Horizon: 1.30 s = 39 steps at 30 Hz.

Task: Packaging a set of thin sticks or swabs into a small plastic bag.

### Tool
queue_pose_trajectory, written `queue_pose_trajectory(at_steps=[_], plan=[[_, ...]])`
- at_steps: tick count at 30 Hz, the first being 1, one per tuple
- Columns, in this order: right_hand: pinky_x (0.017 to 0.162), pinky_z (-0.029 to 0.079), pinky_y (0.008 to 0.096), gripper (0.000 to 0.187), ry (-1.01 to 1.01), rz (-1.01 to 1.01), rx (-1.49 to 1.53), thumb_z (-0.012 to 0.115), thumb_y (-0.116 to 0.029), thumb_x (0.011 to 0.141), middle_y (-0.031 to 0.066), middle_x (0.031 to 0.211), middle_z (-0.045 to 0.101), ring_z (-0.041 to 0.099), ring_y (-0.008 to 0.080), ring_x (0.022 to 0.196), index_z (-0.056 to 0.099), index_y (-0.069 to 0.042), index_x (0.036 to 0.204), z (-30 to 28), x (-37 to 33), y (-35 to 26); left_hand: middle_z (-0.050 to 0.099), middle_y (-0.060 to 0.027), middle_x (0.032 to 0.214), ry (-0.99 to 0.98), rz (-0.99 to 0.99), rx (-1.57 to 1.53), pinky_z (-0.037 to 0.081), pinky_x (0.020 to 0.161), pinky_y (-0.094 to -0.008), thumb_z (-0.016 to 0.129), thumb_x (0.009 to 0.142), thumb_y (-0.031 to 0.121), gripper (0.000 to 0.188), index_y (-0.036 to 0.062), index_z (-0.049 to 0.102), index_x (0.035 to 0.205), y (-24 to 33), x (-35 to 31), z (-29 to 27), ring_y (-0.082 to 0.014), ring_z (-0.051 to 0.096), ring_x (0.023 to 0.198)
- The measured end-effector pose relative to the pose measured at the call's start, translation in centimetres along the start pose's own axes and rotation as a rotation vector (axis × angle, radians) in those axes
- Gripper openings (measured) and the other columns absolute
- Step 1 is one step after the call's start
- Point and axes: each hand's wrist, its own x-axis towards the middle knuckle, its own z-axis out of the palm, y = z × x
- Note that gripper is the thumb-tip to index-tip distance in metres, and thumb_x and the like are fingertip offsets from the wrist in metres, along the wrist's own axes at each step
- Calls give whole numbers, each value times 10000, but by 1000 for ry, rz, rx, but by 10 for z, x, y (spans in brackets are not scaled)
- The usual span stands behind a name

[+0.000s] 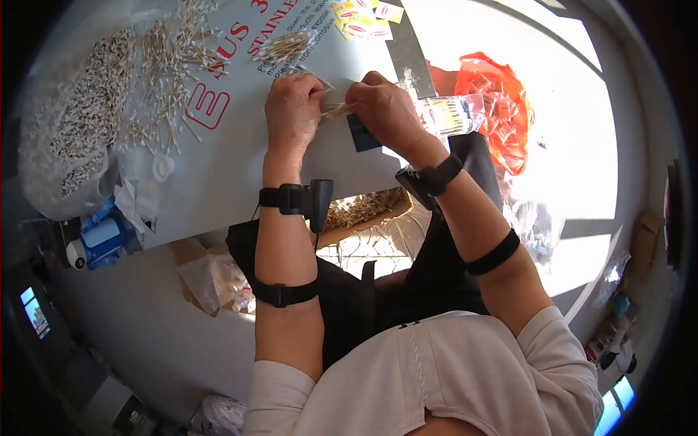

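Over the grey printed table top, my left hand [293,109] is closed, its fingertips pinching the white-tipped ends of a few cotton swabs. My right hand [389,109] is closed as well and grips the same small bunch of cotton swabs [334,111], which spans the gap between the hands. Part of the bunch is hidden by my fingers. Just beyond the left hand lies a loose pile of cotton swabs [287,48]. Under my right hand a dark flat square [362,135] rests on the table. Beside the right wrist are clear packets of swabs [445,116].
A large clear bag of cotton swabs [93,105] and scattered swabs [171,80] cover the table's left side. Yellow and white cards [367,18] lie at the far edge. A red plastic bag [494,109] holds small packs at right. Below the table, a cardboard box [371,211] contains swabs.
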Motion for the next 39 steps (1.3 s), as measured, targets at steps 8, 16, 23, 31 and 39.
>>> queue_pose_trajectory(at_steps=[8,16,23,31,39], plan=[[664,519,426,72,18,44,78,654,-104,779,118,845,605,641,340,737,658,-88,850,-5,-17,0,600,-28,880,255,111,-101,460,789,-372,760,682,58,173,71,648,813,14,-40,-2,-270,542,922],[776,529,383,223,190,128,151,627,-24,788,143,1051,588,637,319,897,650,-26,1010,-3,-22,1,576,-41,936,110,196,-24,422,839,-404,774,652,64,275,89,648,896,17,-78,10,-268,522,929],[930,478,362,367,321,112,438,526,25,853,190,1316,523,584,360,1120,549,13,1219,10,-26,-5,563,-83,1117,315,174,-35,398,948,-428,763,685,66,397,90,639,1061,25,-51,20,-294,493,1092],[964,467,295,334,194,177,559,528,98,830,124,1290,549,578,213,1152,601,11,1144,7,-37,-7,603,-26,996,205,171,-10,407,890,-408,753,712,79,292,103,671,991,22,-57,20,-259,545,1002],[909,509,354,316,289,176,552,546,108,734,160,1197,602,630,330,1040,623,19,1027,9,-38,-6,577,-50,794,178,255,-44,438,750,-412,700,723,30,141,85,622,828,17,-42,18,-281,558,820]])
